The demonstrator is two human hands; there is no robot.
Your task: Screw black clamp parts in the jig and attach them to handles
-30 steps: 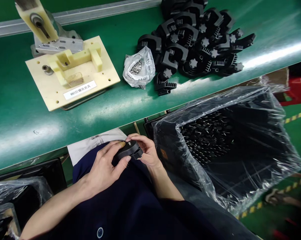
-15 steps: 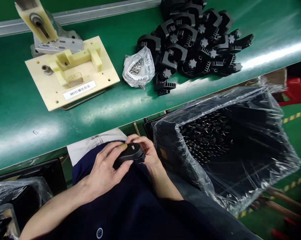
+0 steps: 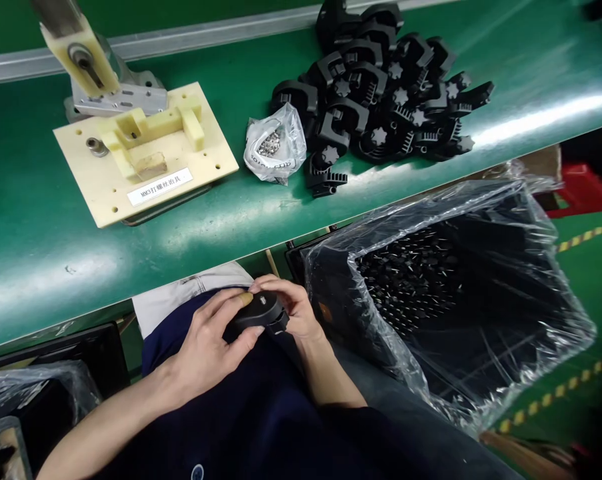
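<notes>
A black rounded plastic part (image 3: 261, 309) with a small metal screw standing up from its top is held above my lap, just off the bench edge. My left hand (image 3: 215, 330) is closed round its left end, thumb along the near side and fingers over the top. At the right end, my right hand (image 3: 293, 307) grips the same part with bent fingers; some fingertips are hidden behind it. The underside of the part does not show.
On the green bench (image 3: 195, 227) stand a cream fixture (image 3: 201, 167), a plastic bag of small metal screws (image 3: 275, 148) and a heap of black clamp-like parts (image 3: 375, 100). Right of me is a plastic-lined bin (image 3: 511, 320) holding many black pieces with metal pins. Another lined container (image 3: 55, 380) is at lower left.
The view has shifted slightly. Both hands keep hold of the black part, which looks a little more tilted; otherwise little differs.
</notes>
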